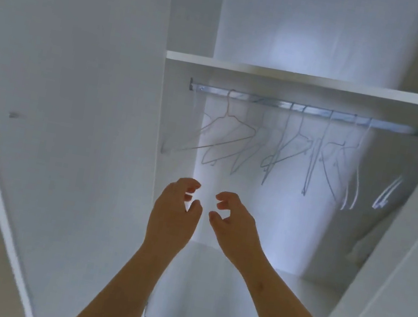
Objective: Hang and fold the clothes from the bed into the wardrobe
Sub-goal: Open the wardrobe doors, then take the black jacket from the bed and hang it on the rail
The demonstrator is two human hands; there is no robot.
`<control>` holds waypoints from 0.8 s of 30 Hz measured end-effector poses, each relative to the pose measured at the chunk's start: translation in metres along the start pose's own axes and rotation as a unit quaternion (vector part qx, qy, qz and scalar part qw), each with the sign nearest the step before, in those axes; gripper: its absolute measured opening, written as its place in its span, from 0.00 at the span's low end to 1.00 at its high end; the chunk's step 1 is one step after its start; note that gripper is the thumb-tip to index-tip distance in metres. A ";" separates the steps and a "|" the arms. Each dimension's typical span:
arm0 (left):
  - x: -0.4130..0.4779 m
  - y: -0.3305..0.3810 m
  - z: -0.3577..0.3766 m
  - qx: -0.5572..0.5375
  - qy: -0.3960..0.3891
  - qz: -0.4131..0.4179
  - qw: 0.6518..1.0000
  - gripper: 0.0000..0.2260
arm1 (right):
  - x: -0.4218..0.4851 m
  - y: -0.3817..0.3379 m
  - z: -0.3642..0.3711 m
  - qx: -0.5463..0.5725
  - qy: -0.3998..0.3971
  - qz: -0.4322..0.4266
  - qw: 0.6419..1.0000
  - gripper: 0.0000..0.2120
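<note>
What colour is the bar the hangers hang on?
Shiny silver. The bar shows best in the head camera view.

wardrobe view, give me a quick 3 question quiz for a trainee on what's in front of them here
1. Multiple choice: what hangs along the rail?
A. coats
B. bare wire hangers
C. towels

2. True or false: the left hand and the right hand are both raised below the hangers and hold nothing.

3. Fill the gap: the shelf sits ___ the rail.

Key: 1 B. 2 true, the fingers are loosely curled around nothing. 3 above.
</note>
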State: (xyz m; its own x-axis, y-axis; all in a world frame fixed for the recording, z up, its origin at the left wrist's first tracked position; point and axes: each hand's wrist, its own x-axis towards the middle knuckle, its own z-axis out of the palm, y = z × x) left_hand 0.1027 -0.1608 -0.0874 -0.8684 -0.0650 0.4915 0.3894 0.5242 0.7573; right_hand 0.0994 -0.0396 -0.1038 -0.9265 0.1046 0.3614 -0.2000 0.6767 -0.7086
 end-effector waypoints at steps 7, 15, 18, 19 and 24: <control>-0.051 0.028 0.120 -0.069 -0.257 0.025 0.964 0.12 | -0.083 0.095 -0.067 -0.039 0.133 0.200 0.970 0.15; -0.146 0.048 0.167 -0.100 -0.509 0.127 0.846 0.09 | -0.227 0.117 -0.082 -0.046 0.298 0.413 0.859 0.14; -0.200 0.048 0.164 -0.099 -0.596 0.169 0.779 0.11 | -0.291 0.098 -0.067 -0.048 0.358 0.479 0.801 0.14; -0.225 0.049 0.155 -0.095 -0.629 0.189 0.748 0.12 | -0.319 0.089 -0.060 -0.044 0.388 0.499 0.774 0.14; -0.344 0.073 0.103 -0.121 -0.737 0.266 0.609 0.11 | -0.453 0.024 -0.038 -0.055 0.508 0.581 0.633 0.14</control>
State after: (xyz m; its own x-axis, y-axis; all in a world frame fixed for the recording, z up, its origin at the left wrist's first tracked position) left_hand 0.3983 -0.0129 -0.2460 0.1381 0.9863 -0.0906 0.6148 -0.0136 0.7886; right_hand 0.5265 -0.0436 -0.2615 0.2670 0.9559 -0.1222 0.5051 -0.2468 -0.8270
